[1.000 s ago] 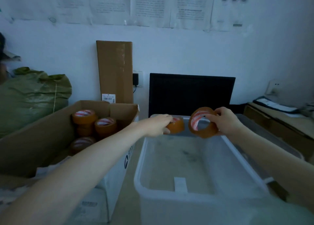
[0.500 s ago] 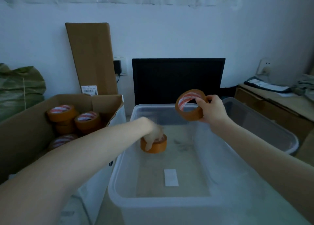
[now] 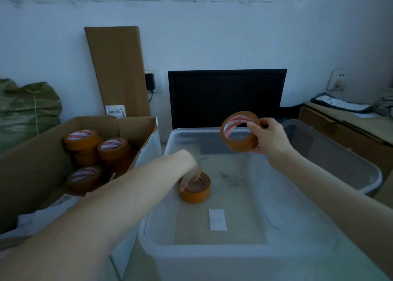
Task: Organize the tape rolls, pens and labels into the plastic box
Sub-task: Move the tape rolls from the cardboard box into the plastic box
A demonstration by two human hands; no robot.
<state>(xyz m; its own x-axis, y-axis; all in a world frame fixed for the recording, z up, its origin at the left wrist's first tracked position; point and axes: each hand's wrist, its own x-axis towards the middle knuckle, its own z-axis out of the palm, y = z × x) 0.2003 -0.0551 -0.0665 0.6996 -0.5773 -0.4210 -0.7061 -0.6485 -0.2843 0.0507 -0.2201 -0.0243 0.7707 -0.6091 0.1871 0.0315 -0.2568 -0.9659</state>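
Your left hand (image 3: 189, 172) reaches down inside the plastic box (image 3: 191, 250), fingers closed over a tape roll (image 3: 196, 190) lying flat on its floor near the left wall; a white label (image 3: 218, 219) lies nearer you. Your right hand (image 3: 270, 138) pinches a second tape roll (image 3: 240, 132) upright above the far rim. The cardboard carton (image 3: 32, 174) beside the box's left wall holds more rolls (image 3: 112, 149). Most of the box floor is bare.

Single head-worn wide-angle view, facing forward and down. Close over the plastic box (image 3: 212, 251) at 6 o'clock. Wall (image 3: 212, 36) far off at 12 o'clock.
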